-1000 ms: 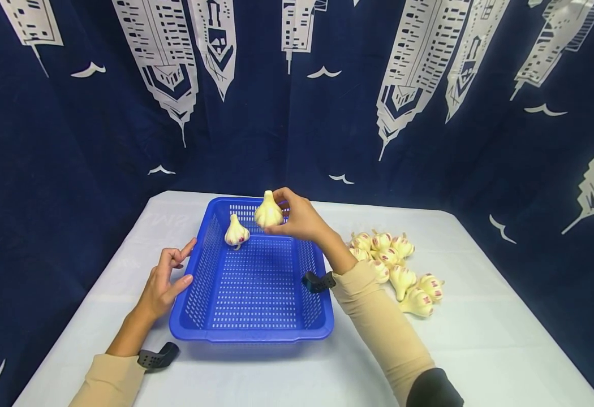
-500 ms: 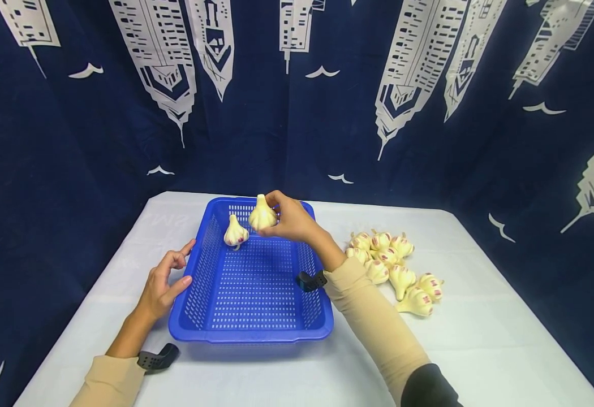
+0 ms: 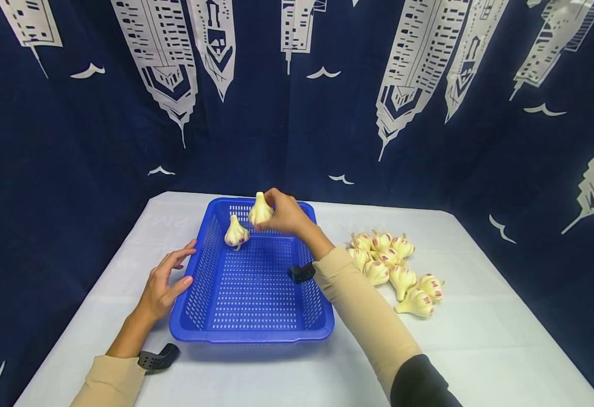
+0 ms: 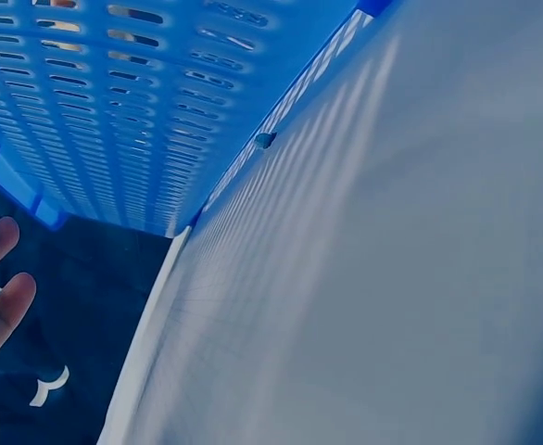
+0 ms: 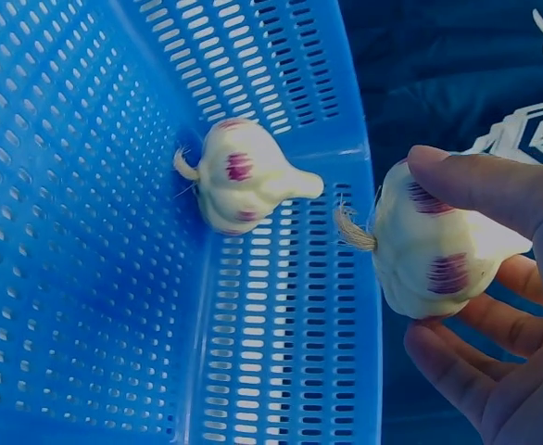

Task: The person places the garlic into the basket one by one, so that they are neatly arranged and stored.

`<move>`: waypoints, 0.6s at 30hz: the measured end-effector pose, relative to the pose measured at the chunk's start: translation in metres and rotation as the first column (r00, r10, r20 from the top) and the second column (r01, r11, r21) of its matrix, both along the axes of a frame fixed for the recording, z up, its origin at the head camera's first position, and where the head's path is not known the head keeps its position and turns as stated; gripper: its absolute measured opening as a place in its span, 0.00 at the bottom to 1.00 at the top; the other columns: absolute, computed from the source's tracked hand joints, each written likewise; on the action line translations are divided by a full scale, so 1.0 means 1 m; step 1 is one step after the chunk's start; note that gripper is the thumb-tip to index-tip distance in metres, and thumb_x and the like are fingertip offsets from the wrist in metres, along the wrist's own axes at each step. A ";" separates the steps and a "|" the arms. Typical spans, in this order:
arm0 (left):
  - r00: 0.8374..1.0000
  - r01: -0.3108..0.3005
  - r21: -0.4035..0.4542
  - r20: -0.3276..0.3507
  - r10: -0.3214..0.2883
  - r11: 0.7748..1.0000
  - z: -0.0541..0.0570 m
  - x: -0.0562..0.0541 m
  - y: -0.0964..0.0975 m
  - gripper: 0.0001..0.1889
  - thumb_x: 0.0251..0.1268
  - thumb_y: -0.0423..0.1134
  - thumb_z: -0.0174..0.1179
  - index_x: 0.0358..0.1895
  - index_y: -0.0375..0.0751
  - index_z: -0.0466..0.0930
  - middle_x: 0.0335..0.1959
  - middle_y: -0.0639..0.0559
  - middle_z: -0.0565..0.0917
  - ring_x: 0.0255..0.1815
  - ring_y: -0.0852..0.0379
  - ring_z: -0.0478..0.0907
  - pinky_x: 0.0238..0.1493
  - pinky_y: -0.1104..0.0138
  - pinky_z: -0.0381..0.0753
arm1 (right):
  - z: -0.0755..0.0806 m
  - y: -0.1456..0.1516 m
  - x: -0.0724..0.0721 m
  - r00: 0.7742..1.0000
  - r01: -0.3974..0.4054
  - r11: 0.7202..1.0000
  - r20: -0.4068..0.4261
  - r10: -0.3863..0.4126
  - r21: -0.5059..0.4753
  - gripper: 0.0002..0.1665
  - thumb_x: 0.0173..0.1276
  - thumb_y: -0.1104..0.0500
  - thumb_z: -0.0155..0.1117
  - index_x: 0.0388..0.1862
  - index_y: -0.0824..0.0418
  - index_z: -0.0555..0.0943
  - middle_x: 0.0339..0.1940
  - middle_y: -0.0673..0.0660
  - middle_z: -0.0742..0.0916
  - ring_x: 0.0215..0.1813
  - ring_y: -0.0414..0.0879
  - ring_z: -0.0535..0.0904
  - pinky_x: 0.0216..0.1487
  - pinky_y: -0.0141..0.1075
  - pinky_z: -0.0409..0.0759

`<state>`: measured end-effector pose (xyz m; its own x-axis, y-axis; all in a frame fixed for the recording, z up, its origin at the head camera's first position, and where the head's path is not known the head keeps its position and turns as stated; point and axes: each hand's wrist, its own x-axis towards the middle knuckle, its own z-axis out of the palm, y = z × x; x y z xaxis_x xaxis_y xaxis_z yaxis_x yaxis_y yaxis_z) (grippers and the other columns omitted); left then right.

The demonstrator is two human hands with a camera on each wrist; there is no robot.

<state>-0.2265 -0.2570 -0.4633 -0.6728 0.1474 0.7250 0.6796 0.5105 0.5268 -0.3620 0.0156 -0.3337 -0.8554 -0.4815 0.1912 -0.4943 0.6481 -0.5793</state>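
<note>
A blue perforated basket stands on the white-covered table. My right hand grips a garlic bulb over its far end, neck up. In the right wrist view, thumb and fingers pinch that bulb from both sides, its root tuft toward the basket. A second garlic bulb sits inside at the far left corner, leaning on the wall. My left hand is at the basket's left rim, fingers extended, fingertips and thumb right at the edge. The left wrist view shows only some of its fingertips beside the basket wall.
Several more garlic bulbs lie in a loose pile on the table, right of the basket and beyond my right forearm. A dark blue patterned cloth hangs behind the white tabletop.
My right hand has moved a little left with the garlic bulb, closer to the bulb in the corner. The left hand and the basket have stayed nearly still.
</note>
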 end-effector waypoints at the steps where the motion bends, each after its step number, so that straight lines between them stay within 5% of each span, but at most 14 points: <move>1: 1.000 0.002 0.000 -0.002 -0.002 1.000 0.000 0.000 0.000 0.28 0.51 0.32 0.55 0.61 0.30 0.73 0.67 0.35 0.73 0.67 0.67 0.67 0.48 0.68 0.72 | -0.001 -0.002 -0.002 1.000 0.009 1.000 0.002 -0.009 0.003 0.42 0.48 0.57 0.83 0.59 0.64 0.72 0.53 0.61 0.83 0.51 0.52 0.79 0.50 0.39 0.80; 18: 1.000 0.000 -0.017 0.010 0.000 1.000 0.003 0.003 -0.001 0.29 0.52 0.33 0.56 0.61 0.30 0.73 0.68 0.36 0.72 0.66 0.64 0.67 0.48 0.60 0.71 | -0.019 -0.017 -0.024 0.994 0.062 0.985 0.082 -0.076 0.161 0.44 0.49 0.59 0.81 0.63 0.67 0.70 0.53 0.63 0.84 0.51 0.54 0.80 0.54 0.42 0.78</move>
